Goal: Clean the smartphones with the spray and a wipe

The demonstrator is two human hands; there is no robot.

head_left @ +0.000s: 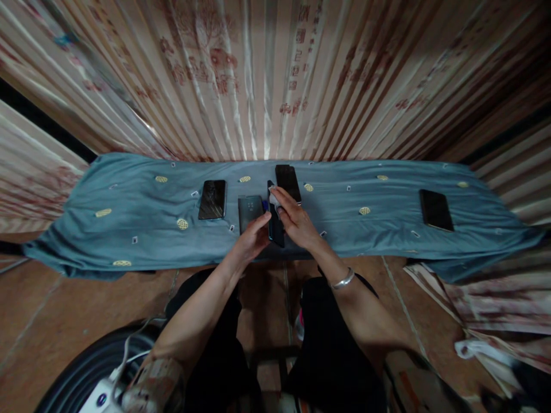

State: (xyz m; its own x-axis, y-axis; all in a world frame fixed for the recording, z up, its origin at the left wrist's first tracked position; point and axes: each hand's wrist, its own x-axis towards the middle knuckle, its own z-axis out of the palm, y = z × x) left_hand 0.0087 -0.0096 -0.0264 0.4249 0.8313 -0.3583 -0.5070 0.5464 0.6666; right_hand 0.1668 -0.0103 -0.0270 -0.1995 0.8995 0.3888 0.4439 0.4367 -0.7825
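Tilted on edge over the cloth-covered table, a dark smartphone point(276, 234) is gripped by my left hand point(253, 240), thumb against its side. My right hand point(296, 222) pinches a small whitish wipe point(274, 198) against the upper part of that phone; the fingers partly cover it. Just left of the held phone lies a grey smartphone point(249, 210), its lower end hidden by my left hand. A black smartphone point(287, 179) lies behind my right hand. Something small and blue point(265, 204) shows beside the held phone, too little visible to name.
Another black phone point(212, 199) lies further left, and one more dark phone point(436, 210) at the far right. A blue-green cloth point(379, 229) drapes the narrow table. Patterned curtains point(267, 86) hang behind. At lower left, a white power strip point(101, 397) sits by a black coil point(73, 367).
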